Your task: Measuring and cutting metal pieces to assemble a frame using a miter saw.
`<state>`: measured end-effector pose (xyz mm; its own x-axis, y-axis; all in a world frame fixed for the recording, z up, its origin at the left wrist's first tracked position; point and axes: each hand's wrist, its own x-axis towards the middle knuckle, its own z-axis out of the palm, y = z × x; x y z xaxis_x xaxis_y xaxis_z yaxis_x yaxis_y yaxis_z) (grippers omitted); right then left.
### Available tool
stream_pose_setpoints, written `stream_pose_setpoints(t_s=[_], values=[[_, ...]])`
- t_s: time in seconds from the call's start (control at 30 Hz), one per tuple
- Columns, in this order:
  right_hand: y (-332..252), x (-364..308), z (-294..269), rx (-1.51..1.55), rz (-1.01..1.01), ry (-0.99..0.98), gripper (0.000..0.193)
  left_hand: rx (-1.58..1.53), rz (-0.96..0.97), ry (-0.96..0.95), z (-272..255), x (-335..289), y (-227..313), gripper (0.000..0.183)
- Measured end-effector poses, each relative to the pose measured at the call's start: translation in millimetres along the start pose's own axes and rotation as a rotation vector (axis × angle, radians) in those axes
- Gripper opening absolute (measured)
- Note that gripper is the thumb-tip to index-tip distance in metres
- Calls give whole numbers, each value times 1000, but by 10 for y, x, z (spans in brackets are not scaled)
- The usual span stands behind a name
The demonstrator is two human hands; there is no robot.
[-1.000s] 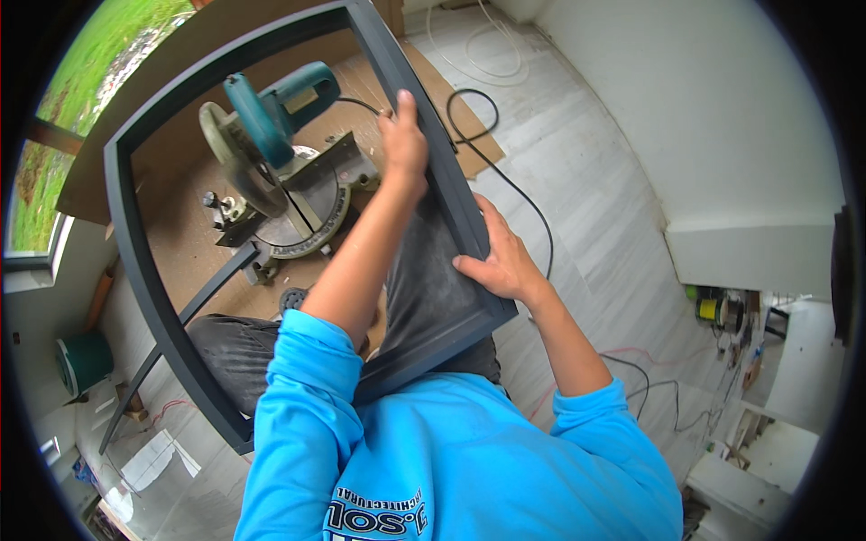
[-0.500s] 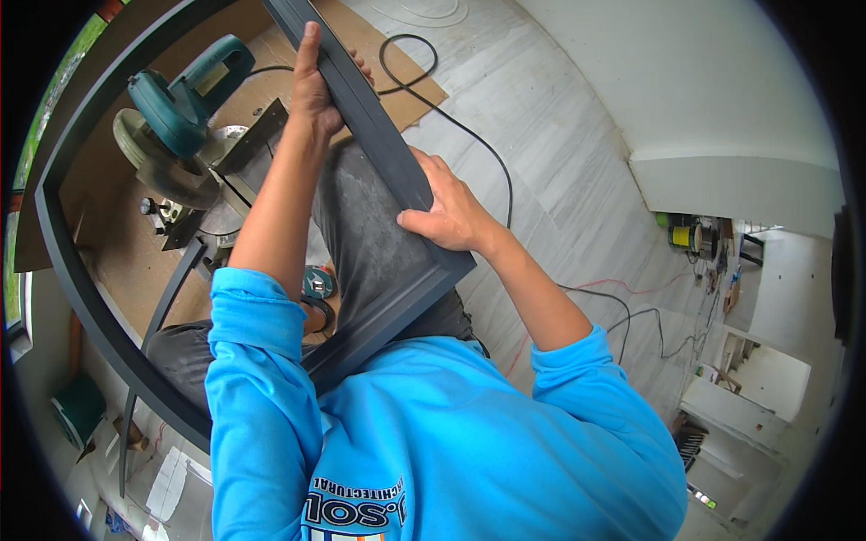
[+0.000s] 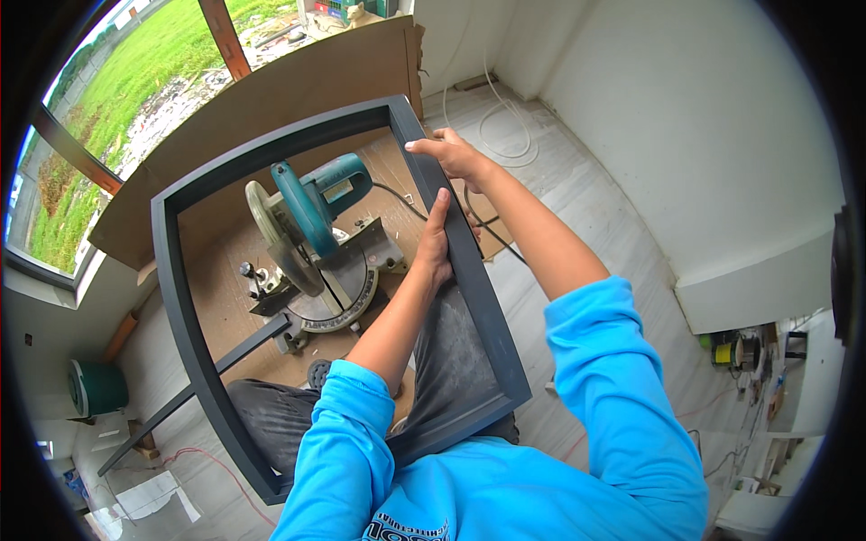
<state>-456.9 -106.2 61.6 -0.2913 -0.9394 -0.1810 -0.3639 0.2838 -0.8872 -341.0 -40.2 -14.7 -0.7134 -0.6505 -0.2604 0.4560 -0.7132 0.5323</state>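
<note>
A dark grey rectangular window frame (image 3: 484, 317) is tilted over my lap, its near bar by my waist. My left hand (image 3: 435, 245) grips the middle of its right bar, thumb on top and fingertips showing past the outer edge. Farther along the same bar, close to the far right corner, my right hand (image 3: 458, 159) holds on, thumb laid across the bar. Through the frame's opening shows a teal miter saw (image 3: 311, 212) on the floor. A long dark grey bar (image 3: 253, 344) lies at the saw, running out under the frame's left side.
Brown cardboard (image 3: 216, 261) lies under the saw, and a brown board (image 3: 271, 77) stands behind it below the window. A black cable (image 3: 494, 236) runs over the tiled floor at right. A green bucket (image 3: 97, 388) stands at left; a white wall (image 3: 667, 135) rises at right.
My right hand has shifted from the right bar's near end to its far corner. The left hand now sits nearer the bar's middle. The view has swung up, bringing the whole frame outline into sight.
</note>
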Motion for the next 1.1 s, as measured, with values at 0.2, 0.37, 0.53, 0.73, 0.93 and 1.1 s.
stream_pose_setpoints(t_s=[0.2, 0.37, 0.53, 0.73, 0.93, 1.1], values=[[9, 413, 610, -130, -43, 13, 96, 651, -202, 323, -334, -478, 491, 91], [17, 14, 262, 23, -129, 17, 60, 1869, 569, 128, -122, -2109, 1792, 75], [62, -187, 228, 97, 44, -110, 51, 1778, 534, 1168, -1228, -3491, 2412, 79], [237, -411, 205, 189, 28, -98, 42, 838, 192, 953, -1614, -3836, 1856, 51], [-189, -949, -736, 189, -116, 179, 39, 841, 424, 690, -864, -3682, 1985, 36], [-702, -1896, -2325, 291, -284, 300, 22, 835, 720, 430, 266, -3039, 2184, 34]])
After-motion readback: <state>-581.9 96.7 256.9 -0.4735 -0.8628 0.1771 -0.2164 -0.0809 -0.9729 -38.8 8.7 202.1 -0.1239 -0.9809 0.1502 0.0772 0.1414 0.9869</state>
